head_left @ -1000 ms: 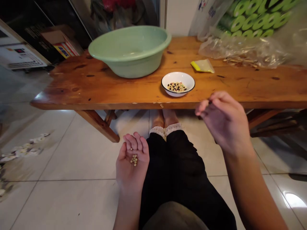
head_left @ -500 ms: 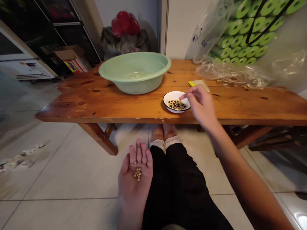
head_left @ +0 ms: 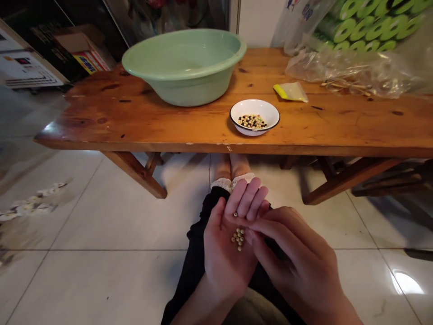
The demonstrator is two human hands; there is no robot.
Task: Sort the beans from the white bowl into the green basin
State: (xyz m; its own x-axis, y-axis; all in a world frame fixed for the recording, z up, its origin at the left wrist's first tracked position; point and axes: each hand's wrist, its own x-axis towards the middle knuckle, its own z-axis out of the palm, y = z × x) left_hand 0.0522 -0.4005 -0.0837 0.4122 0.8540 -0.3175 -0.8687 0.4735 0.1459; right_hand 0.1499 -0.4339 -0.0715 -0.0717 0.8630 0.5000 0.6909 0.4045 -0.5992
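Palm up above my lap, my left hand (head_left: 230, 248) cups several small pale beads (head_left: 238, 237), with one more bead at the base of its fingers. My right hand (head_left: 297, 257) is beside it, thumb and forefinger pinched together over the left palm; whatever is between those fingertips is too small to make out. On the wooden bench (head_left: 182, 131) sits a white bowl (head_left: 254, 108) with a dark rim, holding mixed beads (head_left: 252, 121) in pale, black and a few other colours.
A large green basin (head_left: 192, 88) stands left of the bowl. A yellow-edged packet (head_left: 291, 91) lies behind the bowl to the right. Clear plastic wrapping (head_left: 352, 72) and green rolls (head_left: 375, 27) are at the back right. An open carton (head_left: 88, 52) is at far left.
My right hand has come from the bowl down to my left palm. My left hand has shifted right. The view has tilted down, so the bench sits higher in it.
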